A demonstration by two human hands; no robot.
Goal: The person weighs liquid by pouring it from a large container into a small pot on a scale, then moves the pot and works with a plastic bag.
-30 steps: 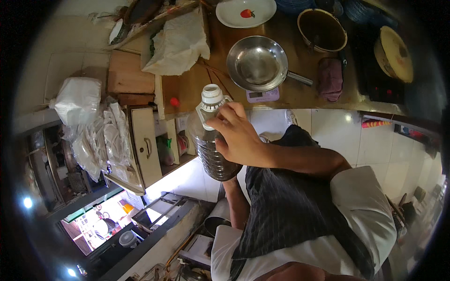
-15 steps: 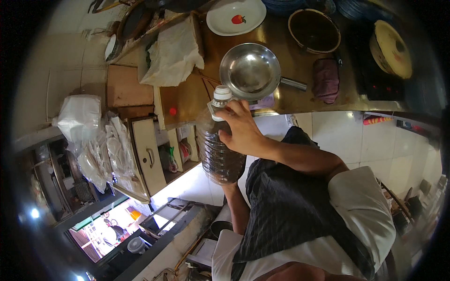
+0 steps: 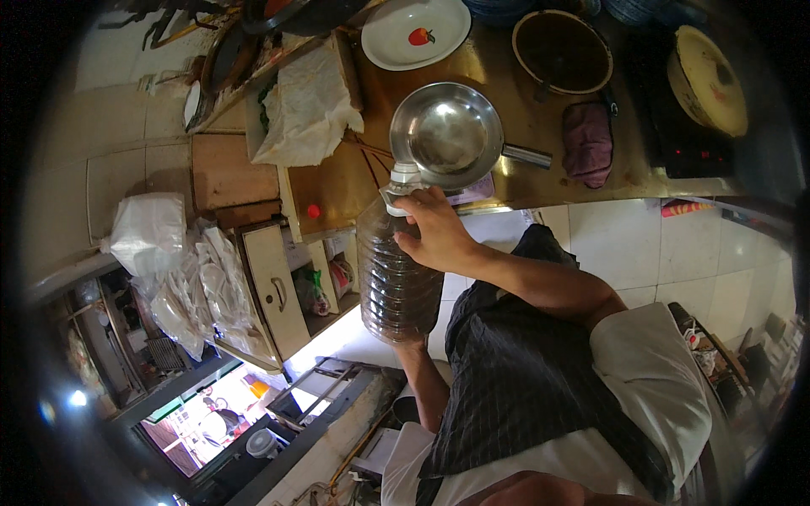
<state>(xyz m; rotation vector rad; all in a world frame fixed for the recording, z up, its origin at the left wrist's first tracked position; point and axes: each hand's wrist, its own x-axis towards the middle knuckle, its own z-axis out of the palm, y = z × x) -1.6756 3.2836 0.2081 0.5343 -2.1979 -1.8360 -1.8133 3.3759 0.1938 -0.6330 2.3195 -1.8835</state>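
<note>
A large clear ribbed plastic jug [image 3: 396, 282] with a white top and a pale collar handle is between my hands. My right hand [image 3: 434, 232] grips it at the collar and shoulder, fingers curled over. Its base rests on my left hand [image 3: 411, 347], whose fingers are mostly hidden behind the jug. The neck points at a shiny steel frying pan [image 3: 445, 139] on the counter and overlaps its near left rim in view. Whether the two touch, I cannot tell. Dark tones show through the jug; its contents are unclear.
Farther back on the metal counter [image 3: 481, 67] are a white dish [image 3: 413, 46] with a red fruit print, a dark round pot [image 3: 564, 55], a folded purple cloth [image 3: 588, 139] and a lidded yellow pot [image 3: 707, 88]. At left, a cloth-draped box [image 3: 308, 101] stands above cabinets with hanging plastic bags [image 3: 148, 232].
The view has shifted slightly. The jug's neck now overlaps the pan's near left rim a little more. Both hands keep their hold on the jug.
</note>
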